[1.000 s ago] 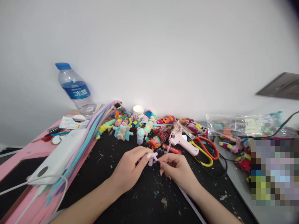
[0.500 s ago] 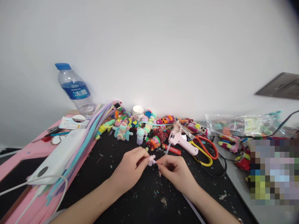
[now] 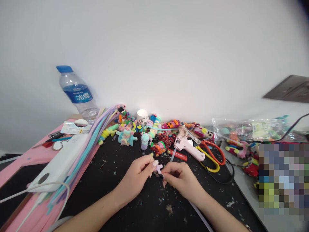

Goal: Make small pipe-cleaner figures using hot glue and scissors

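A small piece of pale lilac pipe cleaner (image 3: 159, 168), bent into short loops, is pinched between my two hands over the black table mat (image 3: 116, 193). My left hand (image 3: 140, 170) grips its left side with thumb and forefinger. From the right, my right hand (image 3: 178, 175) closes thumb and fingers on its other end, with a small dark bit at the fingertips. Beyond the hands lie a pink glue gun (image 3: 189, 146), a red strip (image 3: 177, 154) and scissors with red and yellow handles (image 3: 212, 156). A small lilac and mint pipe-cleaner figure (image 3: 145, 141) stands nearby.
A bundle of pastel pipe cleaners (image 3: 84, 151) lies across a white box (image 3: 58, 164) at left. A plastic bottle (image 3: 78, 91) and a paper cup (image 3: 142, 116) stand near the wall. Colourful pipe-cleaner figures line the back. A clear bag (image 3: 251, 129) lies at right.
My left thumb has shifted on the lilac piece, and its loops have turned slightly. Both hands stay in nearly the same place; the surrounding things have not moved.
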Available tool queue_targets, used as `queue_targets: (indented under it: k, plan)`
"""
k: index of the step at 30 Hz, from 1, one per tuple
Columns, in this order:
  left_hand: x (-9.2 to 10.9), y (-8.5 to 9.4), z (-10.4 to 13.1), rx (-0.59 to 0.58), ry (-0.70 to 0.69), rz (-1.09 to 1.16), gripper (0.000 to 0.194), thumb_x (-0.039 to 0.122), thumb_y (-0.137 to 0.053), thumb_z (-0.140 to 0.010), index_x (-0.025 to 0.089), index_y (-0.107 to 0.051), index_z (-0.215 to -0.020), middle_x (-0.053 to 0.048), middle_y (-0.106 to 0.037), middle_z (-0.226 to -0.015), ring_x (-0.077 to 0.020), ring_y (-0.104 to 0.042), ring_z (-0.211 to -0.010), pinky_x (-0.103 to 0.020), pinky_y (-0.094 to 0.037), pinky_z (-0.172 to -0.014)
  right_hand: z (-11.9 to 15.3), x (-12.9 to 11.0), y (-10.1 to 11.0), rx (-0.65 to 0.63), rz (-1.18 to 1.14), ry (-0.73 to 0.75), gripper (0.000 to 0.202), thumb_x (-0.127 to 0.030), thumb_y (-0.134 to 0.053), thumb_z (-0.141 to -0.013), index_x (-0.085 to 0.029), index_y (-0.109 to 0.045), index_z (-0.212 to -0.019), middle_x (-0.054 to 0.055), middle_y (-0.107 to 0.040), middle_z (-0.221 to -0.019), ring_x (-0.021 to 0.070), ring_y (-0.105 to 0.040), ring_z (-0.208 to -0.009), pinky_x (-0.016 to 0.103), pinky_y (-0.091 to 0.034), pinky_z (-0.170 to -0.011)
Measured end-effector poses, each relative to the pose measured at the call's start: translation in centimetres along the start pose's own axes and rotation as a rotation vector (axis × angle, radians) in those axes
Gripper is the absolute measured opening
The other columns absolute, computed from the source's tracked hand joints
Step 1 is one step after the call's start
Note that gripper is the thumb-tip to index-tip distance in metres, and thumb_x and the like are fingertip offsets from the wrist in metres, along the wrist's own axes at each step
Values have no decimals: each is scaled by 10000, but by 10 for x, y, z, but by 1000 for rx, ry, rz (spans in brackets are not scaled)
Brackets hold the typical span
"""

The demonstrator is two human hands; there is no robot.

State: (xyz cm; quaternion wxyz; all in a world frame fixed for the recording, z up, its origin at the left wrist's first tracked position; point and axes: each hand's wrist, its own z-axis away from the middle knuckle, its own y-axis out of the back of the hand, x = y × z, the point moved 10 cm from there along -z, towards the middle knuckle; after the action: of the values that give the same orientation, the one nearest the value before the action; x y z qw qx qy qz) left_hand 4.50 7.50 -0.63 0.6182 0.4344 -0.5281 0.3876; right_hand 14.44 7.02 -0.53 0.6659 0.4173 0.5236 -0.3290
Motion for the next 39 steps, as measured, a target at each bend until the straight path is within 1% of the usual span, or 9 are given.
queue_targets:
  k: [5, 11, 15, 20, 24, 27, 33, 36, 39]
  plan:
    - [-9, -15, 1, -122, 90, 248, 363, 432, -457, -857, 165, -404, -617, 77, -296, -527, -67, -228, -468, -217, -169, -445, -2, 13, -4, -41, -123, -109, 201, -283, -659, -739, -143, -595, -610, -21, -590, -520, 69, -426, -421, 187, -305, -432]
    - [-13, -32, 7, -320, 224, 417, 359, 447, -558, -790, 157, -440, -614, 77, -327, -516, -46, -201, -432, -215, -141, -431, -3, 11, -6, -102, -138, -102, 234, -345, -700, -696, -132, -621, -641, -34, -537, -526, 78, -427, -469, 199, -313, -470]
    - [-16, -34, 11, -420, 261, 361, 331, 412, -588, -771, 150, -474, -602, 68, -384, -500, -46, -254, -417, -209, -169, -420, -1, 8, -7, -148, -54, -76, 183, -283, -679, -714, -129, -619, -635, -53, -458, -525, 70, -349, -490, 197, -249, -462]
    - [-10, -31, 13, -474, 204, 113, 344, 393, -564, -779, 150, -473, -553, 61, -414, -475, -61, -325, -424, -208, -209, -432, 1, 6, -7, -186, -19, -114, 80, -156, -590, -707, -141, -568, -632, -66, -392, -530, 68, -305, -485, 197, -207, -455]
    - [-4, -29, 11, -429, 155, -41, 343, 385, -513, -805, 160, -446, -554, 56, -422, -483, -78, -347, -451, -211, -231, -445, 1, 1, -5, -170, -76, -115, 29, -127, -547, -669, -147, -541, -649, -54, -429, -566, 77, -343, -513, 194, -234, -474]
    - [2, -22, 6, -312, 67, -177, 363, 360, -489, -819, 168, -387, -528, 62, -378, -496, -83, -327, -480, -219, -235, -466, -1, -3, 0, -109, -70, -72, 45, -144, -511, -703, -152, -553, -690, -48, -440, -578, 82, -358, -509, 194, -255, -472]
    - [13, -2, -1, -37, -97, -389, 367, 276, -443, -845, 178, -282, -530, 64, -310, -522, -88, -295, -510, -229, -217, -488, 0, -9, 13, 51, 144, 36, 168, -201, -471, -822, -152, -627, -783, -25, -485, -583, 107, -407, -521, 213, -306, -488]
    - [13, 6, 0, 46, -106, -429, 358, 275, -421, -857, 182, -277, -543, 61, -314, -530, -92, -300, -513, -230, -226, -494, 4, -20, 14, 103, 275, 150, 183, -194, -465, -846, -161, -644, -825, 21, -584, -693, 139, -493, -609, 235, -370, -564]
    - [15, 9, 1, 93, -119, -442, 353, 278, -413, -862, 184, -280, -549, 59, -317, -536, -94, -303, -516, -232, -229, -498, 8, -30, 9, 108, 391, 257, 187, -184, -460, -861, -166, -646, -866, 31, -590, -686, 148, -520, -610, 247, -396, -585]
